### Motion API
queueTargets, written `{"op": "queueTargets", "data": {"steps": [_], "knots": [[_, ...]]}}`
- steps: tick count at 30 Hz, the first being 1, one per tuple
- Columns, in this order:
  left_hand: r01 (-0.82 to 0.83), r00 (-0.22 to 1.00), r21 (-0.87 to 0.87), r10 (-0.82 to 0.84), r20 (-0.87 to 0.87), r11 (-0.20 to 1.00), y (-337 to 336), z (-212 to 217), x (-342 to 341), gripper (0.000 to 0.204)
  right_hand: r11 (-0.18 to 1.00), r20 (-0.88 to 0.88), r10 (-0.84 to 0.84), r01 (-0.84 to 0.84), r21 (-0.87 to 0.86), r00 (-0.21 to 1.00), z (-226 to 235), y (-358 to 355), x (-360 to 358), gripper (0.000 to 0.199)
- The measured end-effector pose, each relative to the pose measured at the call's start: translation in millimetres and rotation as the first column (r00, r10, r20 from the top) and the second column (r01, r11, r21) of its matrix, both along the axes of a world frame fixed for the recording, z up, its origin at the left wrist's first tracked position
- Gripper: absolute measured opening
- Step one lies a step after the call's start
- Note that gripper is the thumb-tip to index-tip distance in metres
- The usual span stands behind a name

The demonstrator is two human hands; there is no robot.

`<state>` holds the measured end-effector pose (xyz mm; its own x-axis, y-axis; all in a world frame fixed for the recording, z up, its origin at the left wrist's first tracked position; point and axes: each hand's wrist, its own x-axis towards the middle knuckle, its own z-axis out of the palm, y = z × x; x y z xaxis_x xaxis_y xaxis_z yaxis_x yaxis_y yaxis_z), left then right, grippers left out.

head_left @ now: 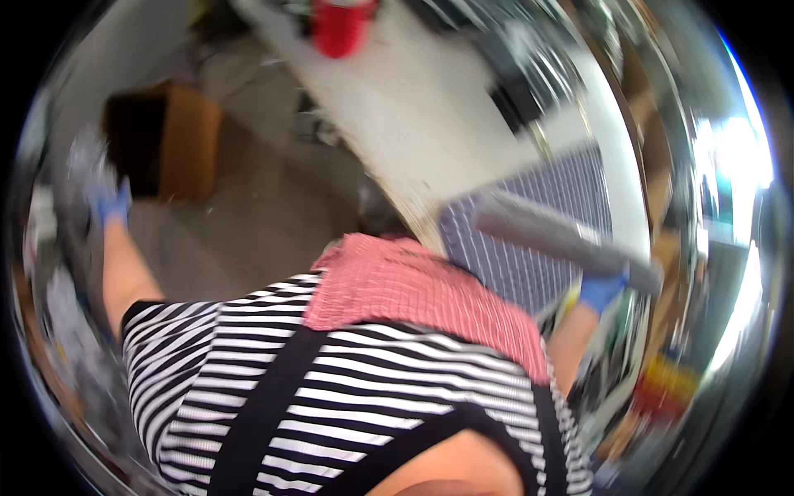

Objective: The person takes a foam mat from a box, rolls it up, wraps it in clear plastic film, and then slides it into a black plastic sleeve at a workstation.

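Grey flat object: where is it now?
In the head view, the grey flat object is right of centre, in the blue-gloved right hand, overlapping the striped blue fabric.

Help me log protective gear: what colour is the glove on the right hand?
Blue; the glove on the right hand shows best in the head view.

On my feed I see a long grey slab [542, 233] (motion-blurred) slanting down rightward, its lower end at the right hand [604, 291], and pale, see-through-looking material [88, 159] at the left hand [113, 201].
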<state>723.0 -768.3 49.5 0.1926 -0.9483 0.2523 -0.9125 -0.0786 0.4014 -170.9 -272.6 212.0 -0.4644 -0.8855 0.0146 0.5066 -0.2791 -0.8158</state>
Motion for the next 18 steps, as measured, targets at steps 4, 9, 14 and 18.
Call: {"op": "queueTargets", "data": {"steps": [4,9,14,18], "knots": [[0.037,0.994,0.598,0.03,-0.102,0.801,52,-133,-9,0.027,0.598,-0.222,-0.707,0.735,0.321,0.672,45,-30,73,0.062],[0.05,0.861,0.725,0.338,-0.38,0.687,83,-154,-25,0.037,0.726,-0.434,-0.233,0.453,0.518,0.87,71,-46,37,0.067],[0.091,0.686,0.761,0.513,-0.516,0.643,54,-121,-17,0.047,0.483,-0.638,0.382,0.445,0.754,0.669,-23,-88,88,0.095],[0.28,0.577,0.757,0.528,-0.624,0.59,35,-90,1,0.055,0.586,-0.82,0.556,0.635,0.503,0.136,-107,-45,122,0.104]]}}
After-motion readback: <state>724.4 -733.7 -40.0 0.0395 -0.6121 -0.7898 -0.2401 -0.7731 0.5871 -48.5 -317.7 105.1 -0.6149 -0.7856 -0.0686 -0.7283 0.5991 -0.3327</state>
